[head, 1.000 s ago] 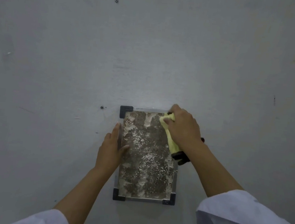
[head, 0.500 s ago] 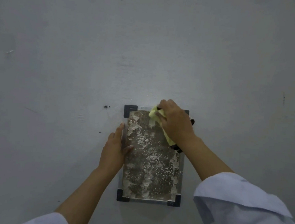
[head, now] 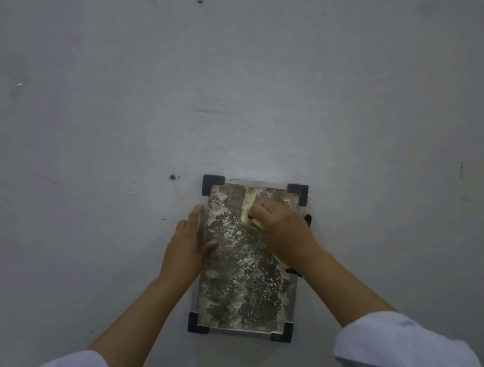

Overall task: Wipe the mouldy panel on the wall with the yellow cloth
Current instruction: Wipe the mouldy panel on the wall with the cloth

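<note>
The mouldy panel is a brown-grey rectangle with white blotches, fixed to the grey wall by black corner brackets. My right hand grips the yellow cloth and presses it on the panel's upper middle. Most of the cloth is hidden under the hand; a yellow corner shows below the wrist. My left hand lies flat along the panel's left edge, fingers straight on the wall, thumb resting on the panel.
The bare grey wall fills the view. Small screws sit in it left of the panel and near the top. A black part shows behind my right wrist at the panel's right edge.
My right hand slid the cloth from the panel's top right corner down and left to the upper middle. The top right bracket is now uncovered. My left hand stayed put.
</note>
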